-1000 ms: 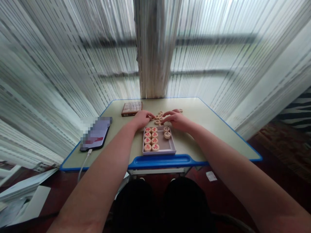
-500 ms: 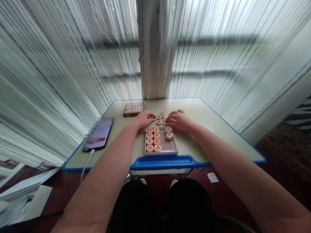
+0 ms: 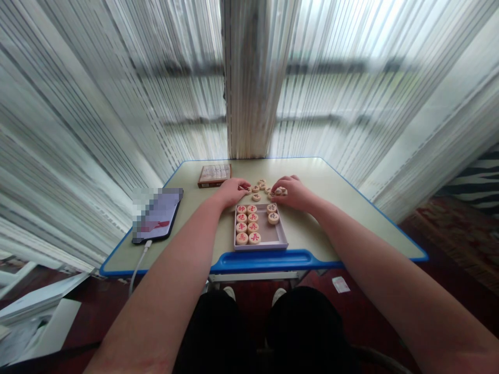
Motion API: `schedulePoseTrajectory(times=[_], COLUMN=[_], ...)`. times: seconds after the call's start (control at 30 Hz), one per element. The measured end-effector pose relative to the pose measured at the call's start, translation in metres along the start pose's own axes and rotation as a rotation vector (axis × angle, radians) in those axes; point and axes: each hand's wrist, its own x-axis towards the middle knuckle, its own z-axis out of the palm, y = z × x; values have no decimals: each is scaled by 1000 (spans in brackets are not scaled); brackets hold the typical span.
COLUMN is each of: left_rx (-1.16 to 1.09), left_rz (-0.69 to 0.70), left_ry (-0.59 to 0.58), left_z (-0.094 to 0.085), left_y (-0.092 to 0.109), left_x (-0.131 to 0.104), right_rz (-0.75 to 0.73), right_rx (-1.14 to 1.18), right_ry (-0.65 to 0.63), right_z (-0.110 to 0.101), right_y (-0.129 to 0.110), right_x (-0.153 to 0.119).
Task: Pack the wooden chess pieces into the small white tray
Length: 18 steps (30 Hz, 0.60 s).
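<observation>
A shallow white box tray (image 3: 261,248) stands near the table's front edge. Two columns of red-marked Chinese chess pieces (image 3: 253,218) fill its left side, and two black-marked pieces (image 3: 273,218) sit at its upper right. Beyond it, my left hand (image 3: 233,191) has its thumb and fingers closed about a Chinese chess piece (image 3: 248,190). My right hand (image 3: 292,192) curls over a few pieces right of the tray's far edge, fingertips at one piece (image 3: 272,196); the fingers partly cover them. Several loose pieces (image 3: 256,197) lie between the hands.
A flat brown box (image 3: 214,175) lies at the back left of the blue-edged table (image 3: 351,223). A phone (image 3: 158,215) with a white cable (image 3: 139,265) rests on the left side. Curtains (image 3: 249,78) hang behind the table.
My right hand has shifted slightly to the right, and more loose pieces show beside its fingers. My left hand stays in place. The tray sits marginally further right in the picture.
</observation>
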Motion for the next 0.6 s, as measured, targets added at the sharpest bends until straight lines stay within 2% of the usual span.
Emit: schedulePoseTrajectory(times=[0.2, 0.3, 0.6], left_rx=[-44, -52, -52], left_rz=[-45, -38, -22], left_ry=[31, 5, 6], left_z=[1, 0, 2], left_y=[-2, -3, -4], left_x=[2, 3, 4], right_rz=[60, 58, 91], right_rx=[131, 226, 345], right_ry=[116, 189, 171], right_z=[2, 1, -4], right_y=[2, 2, -5], right_x=[2, 2, -3])
